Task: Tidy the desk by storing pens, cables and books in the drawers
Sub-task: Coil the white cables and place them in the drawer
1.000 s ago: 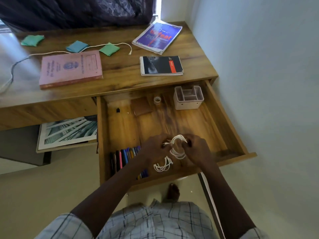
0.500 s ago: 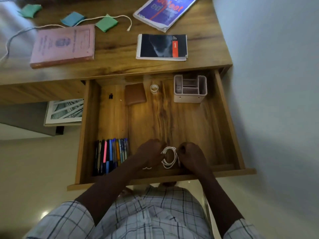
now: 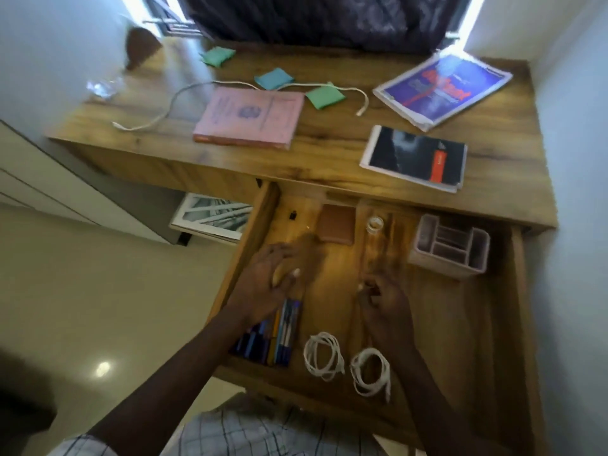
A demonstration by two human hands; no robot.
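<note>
Wooden desk [image 3: 329,153] bearing three books, one loose white cable [image 3: 171,103] and three coloured pads; open drawer [image 3: 513,324] holding one row of pens [image 3: 276,337] at near left and two coiled white cables [image 3: 324,355] [image 3: 371,370] side by side; left hand [image 3: 269,281] and right hand [image 3: 385,301] above, fingers loosely spread, empty

Left hand [image 3: 269,284] fingers spread, empty. Right hand [image 3: 383,299] fingers loosely curled, empty. Forearms extended forward.
</note>
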